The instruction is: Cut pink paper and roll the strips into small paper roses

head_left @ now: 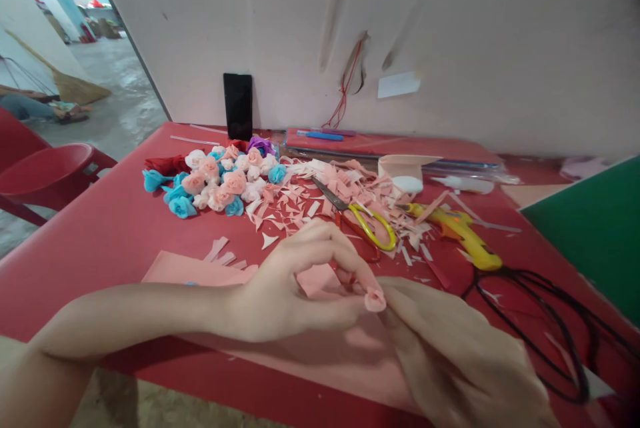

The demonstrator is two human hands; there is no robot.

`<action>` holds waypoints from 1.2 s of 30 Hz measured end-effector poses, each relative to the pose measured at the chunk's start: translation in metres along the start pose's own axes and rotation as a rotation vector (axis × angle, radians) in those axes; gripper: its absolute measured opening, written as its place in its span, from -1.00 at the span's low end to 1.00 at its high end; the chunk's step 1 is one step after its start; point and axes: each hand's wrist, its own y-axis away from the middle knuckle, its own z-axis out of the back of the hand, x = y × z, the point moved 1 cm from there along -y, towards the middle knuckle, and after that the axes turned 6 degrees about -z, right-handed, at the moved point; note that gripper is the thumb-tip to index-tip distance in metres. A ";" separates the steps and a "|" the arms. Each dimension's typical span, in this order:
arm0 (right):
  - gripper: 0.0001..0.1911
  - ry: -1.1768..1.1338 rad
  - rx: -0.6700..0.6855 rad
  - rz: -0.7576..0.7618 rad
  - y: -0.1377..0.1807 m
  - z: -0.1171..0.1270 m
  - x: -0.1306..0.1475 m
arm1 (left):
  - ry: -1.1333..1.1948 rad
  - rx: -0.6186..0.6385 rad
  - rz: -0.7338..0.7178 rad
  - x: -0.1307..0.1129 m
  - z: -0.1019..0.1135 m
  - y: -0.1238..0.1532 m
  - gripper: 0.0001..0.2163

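A small pink paper rose [375, 300] is pinched between the fingertips of both hands, near the front of the table. My left hand [300, 288] arches over from the left, its thumb and forefinger closed on the rose. My right hand [450, 341] meets it from the right, with its fingertips against the rose's right side. Some of the right fingers are hidden behind the hand. Beneath both hands lies a sheet of pink paper [295, 361]. Just beyond them are scissors [370, 218] with yellow handles, resting among pink paper scraps [290, 205].
A heap of paper roses [220, 181] in pink, white and blue sits at the back left. A phone [239, 107] leans on the wall. On the right lie a yellow glue gun [460, 235], its black cord [545, 301] and a green board [595, 235]. A red chair [50, 168] stands left.
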 end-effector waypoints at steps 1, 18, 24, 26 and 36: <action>-0.77 -0.052 0.003 0.003 -0.001 -0.001 0.001 | 0.015 0.003 0.002 0.000 0.000 0.000 -0.94; -0.82 -0.204 -0.048 -0.019 -0.010 0.002 0.004 | 0.050 0.103 0.007 0.003 0.006 -0.002 -0.90; -0.79 -0.081 0.014 0.026 -0.007 0.004 0.001 | -0.023 0.029 -0.037 0.002 0.004 -0.001 -0.90; -0.77 -0.019 0.030 0.066 -0.003 0.004 -0.002 | -0.072 0.001 -0.086 0.001 0.003 -0.002 -0.90; -0.79 0.007 -0.002 0.050 -0.001 -0.002 -0.005 | -0.287 -0.040 -0.295 0.002 0.006 -0.006 -0.90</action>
